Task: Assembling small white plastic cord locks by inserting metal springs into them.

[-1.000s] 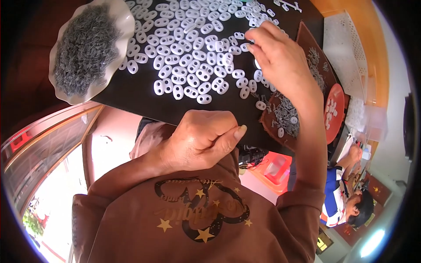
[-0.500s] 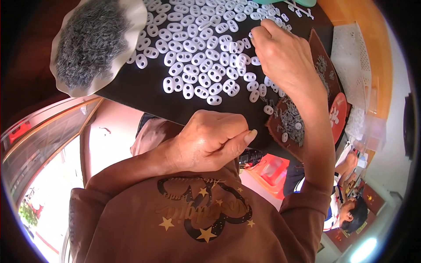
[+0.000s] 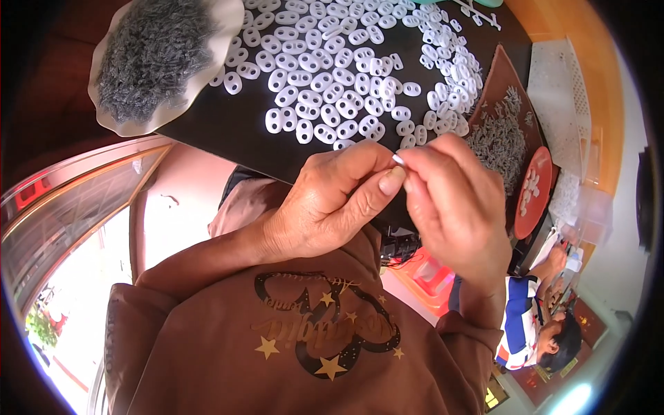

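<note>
My left hand (image 3: pixel 332 197) is closed, its thumb pressed against the curled forefinger; what lies inside the fist is hidden. My right hand (image 3: pixel 460 197) pinches a small white plastic piece (image 3: pixel 397 159) right at the left thumb tip. The two hands' fingertips meet over the near edge of the dark table. Beyond them lie many white oval two-hole cord-lock pieces (image 3: pixel 304 111), spread loosely, some overlapping. Right of these, a heap of small grey springs (image 3: pixel 501 142) rests on a brown mat (image 3: pixel 494 76), partly behind my right hand.
A pale wavy-rimmed dish (image 3: pixel 220 52) heaped with grey springs stands at the far left. A red plate (image 3: pixel 523 221) with small white pieces is at the right. White thin parts (image 3: pixel 478 15) and a green container (image 3: pixel 490 3) sit at the back. Another person (image 3: pixel 529 325) sits at lower right.
My right hand has come back from the far white pieces to my left hand, now with a small white piece in its fingertips. My left hand stays closed in nearly the same place.
</note>
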`<state>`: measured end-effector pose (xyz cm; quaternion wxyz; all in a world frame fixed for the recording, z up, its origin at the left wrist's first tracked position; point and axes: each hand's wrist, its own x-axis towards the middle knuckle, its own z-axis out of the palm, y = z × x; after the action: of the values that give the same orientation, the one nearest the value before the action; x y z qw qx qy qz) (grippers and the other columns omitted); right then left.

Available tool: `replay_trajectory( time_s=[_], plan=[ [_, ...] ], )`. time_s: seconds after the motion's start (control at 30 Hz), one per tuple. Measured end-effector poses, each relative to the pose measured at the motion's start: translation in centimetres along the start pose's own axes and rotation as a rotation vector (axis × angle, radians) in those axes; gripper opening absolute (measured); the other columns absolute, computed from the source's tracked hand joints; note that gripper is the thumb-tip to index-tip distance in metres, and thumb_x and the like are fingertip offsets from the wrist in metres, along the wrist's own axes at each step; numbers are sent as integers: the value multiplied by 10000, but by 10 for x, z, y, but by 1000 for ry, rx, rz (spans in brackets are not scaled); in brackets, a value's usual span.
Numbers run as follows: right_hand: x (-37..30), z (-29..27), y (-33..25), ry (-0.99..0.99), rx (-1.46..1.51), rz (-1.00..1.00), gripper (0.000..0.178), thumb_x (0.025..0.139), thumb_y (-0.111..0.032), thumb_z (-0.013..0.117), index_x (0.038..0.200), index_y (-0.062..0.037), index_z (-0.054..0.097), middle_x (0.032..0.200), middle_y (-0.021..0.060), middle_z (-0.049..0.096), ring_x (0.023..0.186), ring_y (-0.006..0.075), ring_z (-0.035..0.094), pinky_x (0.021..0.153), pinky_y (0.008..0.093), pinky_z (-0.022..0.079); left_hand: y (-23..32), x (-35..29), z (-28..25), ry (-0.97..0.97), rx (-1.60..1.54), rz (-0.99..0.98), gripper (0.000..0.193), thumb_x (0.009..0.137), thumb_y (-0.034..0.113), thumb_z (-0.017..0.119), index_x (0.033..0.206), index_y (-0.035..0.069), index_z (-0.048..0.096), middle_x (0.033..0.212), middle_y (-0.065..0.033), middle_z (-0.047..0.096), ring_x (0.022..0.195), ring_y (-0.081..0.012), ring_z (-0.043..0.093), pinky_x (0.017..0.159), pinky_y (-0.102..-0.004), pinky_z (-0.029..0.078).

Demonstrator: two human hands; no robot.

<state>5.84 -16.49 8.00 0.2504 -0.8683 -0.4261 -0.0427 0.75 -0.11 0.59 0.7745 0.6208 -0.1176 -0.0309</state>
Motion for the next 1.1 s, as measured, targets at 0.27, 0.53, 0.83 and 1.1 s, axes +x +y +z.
replay_trajectory(
  time_s=[0.27,0.53,0.83,1.1],
  plan=[
    [-17,9,-8,41,-124,-84,369,690,38,661,1052,56,590,766,64,494,578,194,552,478,296,460,-5,-4,7,43,-59,67,177,988,105,498,1054,-38,580,735,-96,576,615,-196,577,576,-285,469],
    [-16,5,-1,45,277,262,129,875,-65,652,912,-15,539,785,119,534,597,298,565,510,375,447,-8,-4,4,-55,119,81,97,937,41,546,1002,-28,566,751,-120,567,611,-257,570,558,-327,453],
    [-21,9,-1,-15,147,222,138,888,-79,637,890,-34,506,742,110,511,580,319,553,477,389,423,2,-1,3,-59,179,-1,63,920,36,569,937,-24,575,701,-110,543,580,-245,548,531,-327,436],
    [-19,10,3,-9,293,256,120,888,-65,628,901,-31,514,741,121,520,593,308,555,502,385,432,-4,1,-2,-86,85,19,80,944,46,554,928,-29,574,704,-108,537,566,-216,518,522,-322,419]
  ],
)
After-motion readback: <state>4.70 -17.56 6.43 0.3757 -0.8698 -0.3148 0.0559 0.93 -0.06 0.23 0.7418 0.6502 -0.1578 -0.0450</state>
